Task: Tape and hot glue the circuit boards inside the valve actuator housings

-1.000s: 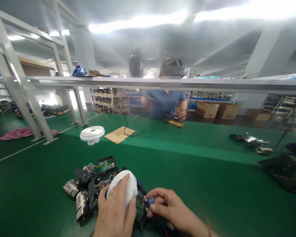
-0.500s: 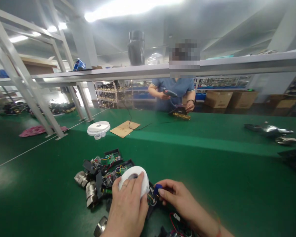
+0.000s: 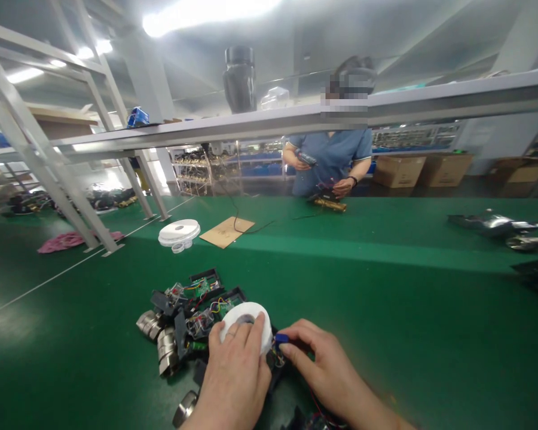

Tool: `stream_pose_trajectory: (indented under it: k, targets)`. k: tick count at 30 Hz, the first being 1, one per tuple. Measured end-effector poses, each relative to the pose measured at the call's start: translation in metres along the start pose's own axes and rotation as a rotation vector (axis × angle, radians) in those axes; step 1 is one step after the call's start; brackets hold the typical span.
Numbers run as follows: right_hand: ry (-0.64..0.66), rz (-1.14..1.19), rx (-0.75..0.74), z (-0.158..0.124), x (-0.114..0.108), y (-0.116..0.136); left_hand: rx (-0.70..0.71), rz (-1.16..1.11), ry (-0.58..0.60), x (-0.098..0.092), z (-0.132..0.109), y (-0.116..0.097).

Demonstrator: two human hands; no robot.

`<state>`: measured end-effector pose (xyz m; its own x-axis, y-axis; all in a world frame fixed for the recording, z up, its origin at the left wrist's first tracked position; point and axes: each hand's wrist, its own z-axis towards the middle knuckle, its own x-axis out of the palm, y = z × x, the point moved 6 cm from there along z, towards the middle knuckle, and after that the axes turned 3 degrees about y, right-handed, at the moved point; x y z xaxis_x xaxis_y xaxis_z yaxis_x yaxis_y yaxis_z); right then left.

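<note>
My left hand (image 3: pixel 233 376) grips a white roll of tape (image 3: pixel 245 315), fingers curled over its rim, right above a black electronic assembly (image 3: pixel 197 307) with green circuit boards and coloured wires. My right hand (image 3: pixel 316 358) is closed in a pinch on a small blue part (image 3: pixel 281 338) at the assembly's right edge. Several silver metal cylinders (image 3: pixel 161 340) sit at the assembly's left side.
Green work surface (image 3: pixel 385 334) all around. Flat white tape rolls (image 3: pixel 179 231) and a cardboard sheet (image 3: pixel 226 231) lie further back. A person in a blue shirt (image 3: pixel 329 158) works opposite with a tool. Metal frame posts (image 3: pixel 72 191) left, pink cloth (image 3: pixel 65 240), dark parts (image 3: pixel 497 227) right.
The view has tilted and shifted, so the assembly sits a bit higher. My right hand moved in closer to the tape roll, still pinching the blue part. The person opposite raised a tool.
</note>
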<state>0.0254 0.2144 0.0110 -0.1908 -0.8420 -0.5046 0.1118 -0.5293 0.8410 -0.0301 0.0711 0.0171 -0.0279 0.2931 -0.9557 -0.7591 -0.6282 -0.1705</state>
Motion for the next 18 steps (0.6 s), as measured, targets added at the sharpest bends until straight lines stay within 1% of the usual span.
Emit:
stream_pose_trajectory:
  k: [6,8,13,18]
  targets:
    - [-0.013,-0.026,-0.02,0.0002,0.0,0.0015,0.005,-0.026,0.156,-0.0012,0.0011,-0.0021]
    - [-0.018,-0.037,-0.031,0.0,0.0006,0.0023,-0.014,-0.05,0.186,-0.0029,0.0013,-0.0026]
    - [-0.034,-0.053,-0.058,0.0011,0.0016,0.0026,-0.078,-0.127,0.156,-0.009,0.0012,-0.0036]
    - [-0.051,-0.072,-0.093,0.0011,0.0032,0.0022,-0.052,-0.166,0.183,-0.0047,-0.0004,-0.0021]
